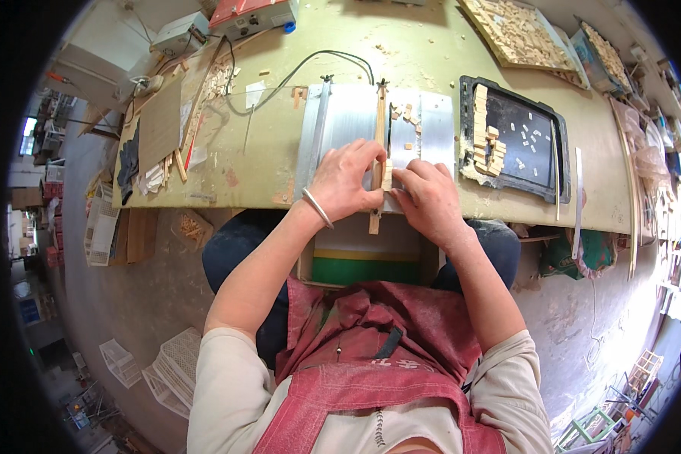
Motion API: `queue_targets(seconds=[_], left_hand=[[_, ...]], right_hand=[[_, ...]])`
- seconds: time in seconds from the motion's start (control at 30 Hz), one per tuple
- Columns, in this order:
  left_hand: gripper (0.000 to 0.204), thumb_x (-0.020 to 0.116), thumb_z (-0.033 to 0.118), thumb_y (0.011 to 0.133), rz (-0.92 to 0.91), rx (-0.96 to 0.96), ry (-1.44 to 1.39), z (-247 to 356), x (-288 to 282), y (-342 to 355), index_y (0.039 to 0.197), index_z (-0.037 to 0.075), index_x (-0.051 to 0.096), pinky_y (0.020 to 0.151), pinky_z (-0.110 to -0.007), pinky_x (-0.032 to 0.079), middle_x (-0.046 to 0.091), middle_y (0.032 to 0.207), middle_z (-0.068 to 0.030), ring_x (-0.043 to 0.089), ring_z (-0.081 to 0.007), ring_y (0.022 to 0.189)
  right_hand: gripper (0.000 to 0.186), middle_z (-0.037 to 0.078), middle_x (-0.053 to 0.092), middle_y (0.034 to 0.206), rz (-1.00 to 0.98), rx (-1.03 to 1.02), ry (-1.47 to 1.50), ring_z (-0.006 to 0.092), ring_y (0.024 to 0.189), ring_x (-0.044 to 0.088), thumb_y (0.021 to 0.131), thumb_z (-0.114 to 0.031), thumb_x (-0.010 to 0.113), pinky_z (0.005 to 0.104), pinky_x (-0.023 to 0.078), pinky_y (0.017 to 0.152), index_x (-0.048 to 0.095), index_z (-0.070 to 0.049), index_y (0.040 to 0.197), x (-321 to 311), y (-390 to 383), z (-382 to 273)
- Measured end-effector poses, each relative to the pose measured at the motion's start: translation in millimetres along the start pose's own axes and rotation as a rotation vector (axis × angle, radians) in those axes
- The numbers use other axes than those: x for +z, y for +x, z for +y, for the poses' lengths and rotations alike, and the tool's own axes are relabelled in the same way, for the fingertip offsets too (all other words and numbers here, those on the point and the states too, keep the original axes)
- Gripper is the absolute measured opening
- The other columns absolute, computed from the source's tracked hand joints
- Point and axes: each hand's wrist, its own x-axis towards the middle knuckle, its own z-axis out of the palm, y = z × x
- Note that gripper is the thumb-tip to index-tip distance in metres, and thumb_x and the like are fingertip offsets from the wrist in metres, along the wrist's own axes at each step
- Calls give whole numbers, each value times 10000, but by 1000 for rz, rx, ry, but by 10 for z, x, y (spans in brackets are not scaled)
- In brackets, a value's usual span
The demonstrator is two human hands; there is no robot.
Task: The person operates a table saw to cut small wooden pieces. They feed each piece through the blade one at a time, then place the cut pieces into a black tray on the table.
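At the table's near edge lies a silvery metal plate, with a long wooden strip fixed along it and a dark slot beside the strip. A short pale wooden piece stands against the strip's near part. My left hand curls over the strip from the left, thumb and forefinger closed at the wooden piece. From the right, my right hand has its bent fingertips against the same piece. The fingers partly cover it. Beyond my right hand, several small wood offcuts lie on the plate.
Right of the plate, a black tray holds wooden blocks and small white pieces. A board heaped with blocks sits at the far right. A black cable loops behind the plate. Cardboard and a dark glove lie left.
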Motion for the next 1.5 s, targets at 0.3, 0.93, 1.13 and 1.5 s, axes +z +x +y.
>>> queue_targets(seconds=[0.3, 0.93, 1.13, 1.5], left_hand=[[442, 850, 216, 713, 27, -33, -8, -15, 45, 25, 1089, 98, 650, 819, -430, 566, 649, 974, -94, 664, -294, 866], [412, 809, 220, 716, -28, -83, -60, -65, -30, 188, 1078, 104, 652, 813, -458, 553, 654, 958, -108, 672, -323, 884], [429, 836, 199, 738, 16, -56, -46, -109, -13, 216, 1118, 102, 662, 755, -391, 553, 580, 899, -81, 609, -258, 807], [444, 838, 194, 728, 22, -51, -71, -196, -6, 318, 1128, 115, 662, 760, -383, 552, 583, 906, -74, 606, -243, 814]], right_hand=[[258, 83, 644, 969, -48, -15, -18, 313, 929, 644, 862, -91, 800, 430, 468, 866, 735, -91, 1112, -16, 30, 31], [83, 80, 659, 905, 69, 9, 56, 325, 874, 651, 884, -108, 792, 439, 485, 829, 738, -97, 946, 57, 132, 141], [34, 84, 666, 902, 88, 13, 123, 328, 872, 650, 900, -93, 768, 439, 481, 826, 749, -97, 928, 119, 135, 190], [41, 99, 669, 901, 48, 36, 116, 337, 886, 658, 938, -97, 732, 442, 466, 827, 758, -74, 916, 123, 231, 253]])
